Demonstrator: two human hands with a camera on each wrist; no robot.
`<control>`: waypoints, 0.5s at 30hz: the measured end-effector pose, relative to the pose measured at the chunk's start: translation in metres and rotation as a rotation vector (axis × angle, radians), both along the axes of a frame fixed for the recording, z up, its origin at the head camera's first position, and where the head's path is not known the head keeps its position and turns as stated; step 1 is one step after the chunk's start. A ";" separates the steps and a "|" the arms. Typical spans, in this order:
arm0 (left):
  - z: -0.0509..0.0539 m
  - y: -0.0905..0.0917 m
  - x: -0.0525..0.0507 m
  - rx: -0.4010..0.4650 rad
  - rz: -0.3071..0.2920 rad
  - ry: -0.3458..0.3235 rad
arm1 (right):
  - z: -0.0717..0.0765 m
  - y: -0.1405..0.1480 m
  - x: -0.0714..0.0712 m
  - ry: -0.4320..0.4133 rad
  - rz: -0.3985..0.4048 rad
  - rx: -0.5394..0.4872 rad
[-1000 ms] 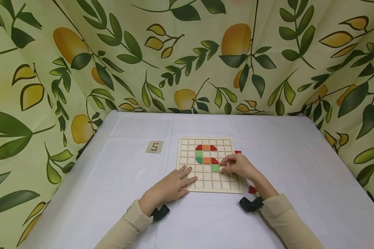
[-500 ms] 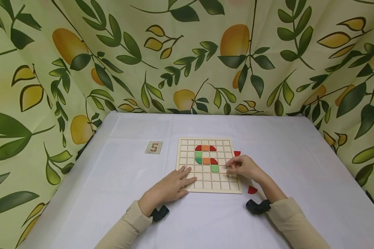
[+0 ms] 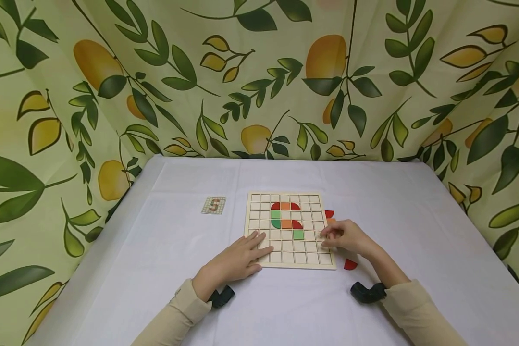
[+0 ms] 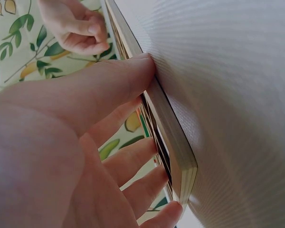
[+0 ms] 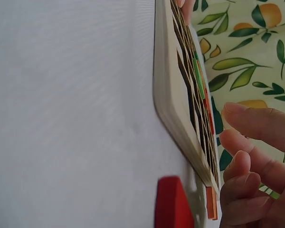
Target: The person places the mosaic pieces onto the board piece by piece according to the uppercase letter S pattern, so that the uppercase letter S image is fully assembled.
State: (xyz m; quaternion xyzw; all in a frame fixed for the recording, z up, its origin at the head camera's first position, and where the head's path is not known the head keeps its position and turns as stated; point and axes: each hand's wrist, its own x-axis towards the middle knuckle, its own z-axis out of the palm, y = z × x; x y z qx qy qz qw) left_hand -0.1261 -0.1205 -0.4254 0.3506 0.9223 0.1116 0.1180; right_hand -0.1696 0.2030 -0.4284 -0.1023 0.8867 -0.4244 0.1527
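Observation:
A wooden grid board (image 3: 285,258) lies on the table with red, orange and green pieces set in its squares. The left hand (image 3: 235,257) rests on its lower left corner, fingers spread; in the left wrist view the thumb (image 4: 133,73) touches the board's side edge. Above the board's right edge hovers the right hand (image 3: 348,238), fingers loosely bent and apart, holding nothing. A light green square (image 3: 299,234) is the lowest piece on the board. Beside the right hand lie a red quarter-round piece (image 3: 350,264), another red piece (image 3: 329,213) and a partly hidden orange piece (image 3: 331,221).
Left of the board lies a small card (image 3: 214,205) printed with an S-shaped pattern on a grid. A white cloth (image 3: 155,269) covers the table. Behind hangs a leaf-and-fruit patterned curtain (image 3: 259,96). Black devices are strapped at both wrists.
The right hand has drawn back to the right, away from the light green square, and its fingers have parted. The orange piece has come into view. The left hand has stayed put.

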 end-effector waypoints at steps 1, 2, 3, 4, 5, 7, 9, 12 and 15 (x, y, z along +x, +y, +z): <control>0.000 0.000 0.000 0.002 -0.001 -0.001 | 0.000 0.002 0.001 -0.001 0.005 -0.003; 0.000 0.000 0.000 0.000 -0.001 -0.002 | 0.000 0.003 0.002 0.000 0.010 -0.006; 0.000 0.000 0.000 0.001 -0.003 -0.001 | 0.000 0.005 0.003 0.001 0.014 -0.005; 0.000 0.000 0.000 0.000 -0.004 0.000 | 0.000 0.007 0.004 0.002 0.018 -0.005; 0.000 0.000 0.000 0.000 -0.005 -0.001 | 0.000 0.008 0.005 0.003 0.023 -0.004; 0.000 0.000 0.000 -0.005 -0.004 -0.002 | -0.001 0.012 0.007 0.000 0.027 0.001; 0.000 0.001 0.000 -0.010 0.003 -0.006 | -0.001 0.014 0.009 -0.014 0.021 0.016; 0.000 0.001 0.000 -0.016 0.014 -0.013 | -0.001 0.018 0.011 -0.029 0.017 0.032; 0.001 0.001 0.001 -0.014 0.022 -0.020 | -0.001 0.022 0.013 -0.031 0.017 0.045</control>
